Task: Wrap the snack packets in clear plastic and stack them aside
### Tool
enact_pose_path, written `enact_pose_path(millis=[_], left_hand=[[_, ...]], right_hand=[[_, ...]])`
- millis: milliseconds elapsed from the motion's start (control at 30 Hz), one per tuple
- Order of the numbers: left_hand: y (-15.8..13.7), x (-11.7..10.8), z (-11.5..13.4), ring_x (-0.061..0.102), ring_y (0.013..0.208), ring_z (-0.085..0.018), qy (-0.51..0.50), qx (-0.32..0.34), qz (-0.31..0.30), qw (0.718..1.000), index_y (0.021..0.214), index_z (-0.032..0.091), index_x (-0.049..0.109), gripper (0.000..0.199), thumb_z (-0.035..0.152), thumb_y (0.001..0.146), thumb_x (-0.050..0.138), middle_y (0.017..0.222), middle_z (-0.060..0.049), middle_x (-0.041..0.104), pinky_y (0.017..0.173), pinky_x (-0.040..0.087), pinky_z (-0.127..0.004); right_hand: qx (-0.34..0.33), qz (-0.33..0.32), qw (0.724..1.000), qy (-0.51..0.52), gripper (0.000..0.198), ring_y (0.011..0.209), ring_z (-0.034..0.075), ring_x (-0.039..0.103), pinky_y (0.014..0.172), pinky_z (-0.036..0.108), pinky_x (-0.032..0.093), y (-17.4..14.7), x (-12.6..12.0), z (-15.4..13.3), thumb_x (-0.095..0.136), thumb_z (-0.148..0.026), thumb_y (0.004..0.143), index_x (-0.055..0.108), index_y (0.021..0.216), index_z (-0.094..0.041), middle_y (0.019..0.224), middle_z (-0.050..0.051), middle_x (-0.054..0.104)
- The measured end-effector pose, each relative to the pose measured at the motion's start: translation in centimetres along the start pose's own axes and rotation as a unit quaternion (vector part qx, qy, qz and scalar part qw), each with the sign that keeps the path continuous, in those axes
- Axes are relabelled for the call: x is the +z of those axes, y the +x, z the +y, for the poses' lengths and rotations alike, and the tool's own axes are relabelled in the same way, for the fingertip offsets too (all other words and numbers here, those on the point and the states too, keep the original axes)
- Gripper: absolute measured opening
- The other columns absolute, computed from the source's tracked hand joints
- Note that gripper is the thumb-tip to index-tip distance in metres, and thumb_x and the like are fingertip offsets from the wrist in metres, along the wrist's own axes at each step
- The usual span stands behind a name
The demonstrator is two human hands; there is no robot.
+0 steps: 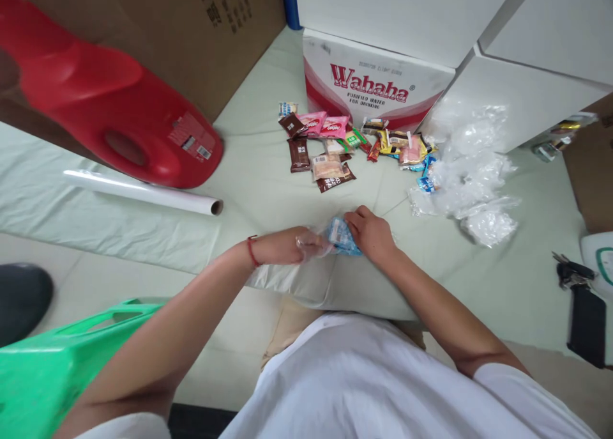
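Note:
Close to the table's front edge, my left hand point(299, 245) is closed on a clear plastic bag point(316, 238), whose thin film wraps around its fingers. A blue snack packet point(341, 233) lies between my two hands, at the bag. Pinching the packet's right side is my right hand point(372, 233); its thumb and fingers are pressed together. Whether the packet is inside the bag or against it I cannot tell. Beyond my hands lie brown snack packets point(299, 155), pink snack packets point(330, 126) and several yellow, red and blue ones.
A pile of crumpled clear bags point(472, 167) sits to the right, before a Wahaha carton point(373, 81) and white boxes. On the left are a red jug point(119, 107) and a white roll point(143, 192). Keys point(572, 273) and a black phone point(588, 327) lie far right. A green plastic stool point(43, 369) stands below.

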State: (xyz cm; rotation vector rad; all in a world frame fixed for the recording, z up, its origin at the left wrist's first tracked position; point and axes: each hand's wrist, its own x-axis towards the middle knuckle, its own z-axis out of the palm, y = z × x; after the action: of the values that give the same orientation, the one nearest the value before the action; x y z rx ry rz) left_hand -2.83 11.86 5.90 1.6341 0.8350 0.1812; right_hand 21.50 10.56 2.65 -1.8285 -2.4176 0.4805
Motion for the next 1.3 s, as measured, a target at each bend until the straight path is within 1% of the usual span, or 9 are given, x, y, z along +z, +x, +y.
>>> enact_pose_path(millis=[67,233,367,567,767,900,967,1133,1300], left_hand=[[-1.8,-0.1,-1.1,0.049,0.055,-0.013,-0.064,-0.033,0.028,0.997,0.122,0.018,0.076,0.045,0.047,0.094,0.056,0.058,0.003,0.055,0.056,0.042,-0.026],[-4.6,4.1,-3.5,0.056,0.075,-0.019,-0.101,-0.018,0.402,0.91,0.126,0.019,0.072,0.07,0.071,0.1,0.033,0.092,-0.008,0.065,0.065,0.047,-0.032],[-3.9,6.5,-3.8,0.059,0.113,-0.03,0.088,-0.027,0.484,0.87,0.106,0.023,0.077,0.046,0.063,0.085,0.067,0.112,-0.011,0.069,0.102,0.05,-0.046],[-1.8,1.3,-5.7,0.062,0.104,-0.032,0.093,-0.171,0.577,0.793,0.076,0.022,0.07,0.024,0.044,0.084,0.063,0.091,-0.011,0.069,0.105,0.048,-0.053],[-0.8,0.7,-5.7,0.046,0.145,-0.03,0.122,-0.116,0.545,0.821,0.097,0.023,0.072,0.043,0.05,0.103,0.039,0.131,-0.013,0.065,0.127,0.032,-0.051],[0.0,1.7,-4.6,0.011,0.162,-0.045,0.204,-0.163,0.459,0.849,0.085,0.02,0.07,0.034,0.054,0.084,0.073,0.157,-0.014,0.048,0.131,0.015,-0.064],[0.3,1.7,-4.3,0.014,0.16,-0.048,0.207,-0.151,0.414,0.873,0.077,0.018,0.067,0.029,0.044,0.079,0.077,0.156,-0.015,0.049,0.128,0.019,-0.066],[-0.1,1.2,-4.0,0.062,0.113,-0.029,0.131,-0.104,0.408,0.897,0.081,0.02,0.062,0.016,0.036,0.084,0.063,0.115,-0.011,0.07,0.104,0.049,-0.045],[0.1,1.6,-3.3,0.053,0.065,-0.017,0.086,-0.141,0.399,0.902,0.083,0.024,0.052,0.018,0.04,0.088,0.057,0.069,0.003,0.057,0.068,0.041,-0.03]], right_hand=[[0.006,-0.007,1.0,-0.009,0.033,0.079,0.018,0.058,0.061,0.028,0.026,-0.1,0.2,0.0,0.042,-0.03,0.109,0.073,0.119,-0.026,0.115,0.007,0.068],[0.012,-0.029,0.999,-0.03,0.035,0.08,0.018,0.057,0.06,0.03,0.021,-0.2,0.1,-0.4,0.038,-0.03,0.111,0.072,0.12,-0.025,0.117,0.007,0.067],[0.01,-0.03,0.999,-0.042,0.036,0.08,0.018,0.057,0.06,0.031,0.02,-0.1,-0.1,-0.4,0.038,-0.031,0.112,0.072,0.122,-0.025,0.117,0.007,0.067],[0.002,-0.043,0.997,-0.066,0.037,0.081,0.018,0.058,0.061,0.032,0.021,-0.1,0.0,-0.5,0.035,-0.032,0.113,0.07,0.124,-0.023,0.117,0.007,0.066],[-0.003,-0.042,0.996,-0.083,0.039,0.086,0.019,0.059,0.061,0.033,0.021,-0.2,0.4,-0.6,0.031,-0.029,0.113,0.069,0.122,-0.021,0.117,0.009,0.066],[-0.01,-0.035,0.997,-0.07,0.038,0.086,0.019,0.061,0.062,0.031,0.025,-0.1,0.3,-0.4,0.034,-0.029,0.113,0.069,0.122,-0.02,0.117,0.01,0.066],[-0.015,-0.031,0.999,-0.041,0.037,0.086,0.019,0.062,0.063,0.03,0.03,0.0,0.1,0.0,0.036,-0.03,0.112,0.069,0.124,-0.02,0.116,0.01,0.067],[-0.061,-0.003,0.994,0.094,0.033,0.098,0.021,0.066,0.08,0.028,0.045,0.1,-0.5,2.1,0.047,-0.031,0.109,0.067,0.131,-0.018,0.116,0.011,0.07],[-0.071,0.019,0.977,0.201,0.033,0.09,0.02,0.068,0.085,0.031,0.05,0.2,-0.9,4.9,0.059,-0.037,0.102,0.071,0.126,-0.017,0.107,0.01,0.074]])
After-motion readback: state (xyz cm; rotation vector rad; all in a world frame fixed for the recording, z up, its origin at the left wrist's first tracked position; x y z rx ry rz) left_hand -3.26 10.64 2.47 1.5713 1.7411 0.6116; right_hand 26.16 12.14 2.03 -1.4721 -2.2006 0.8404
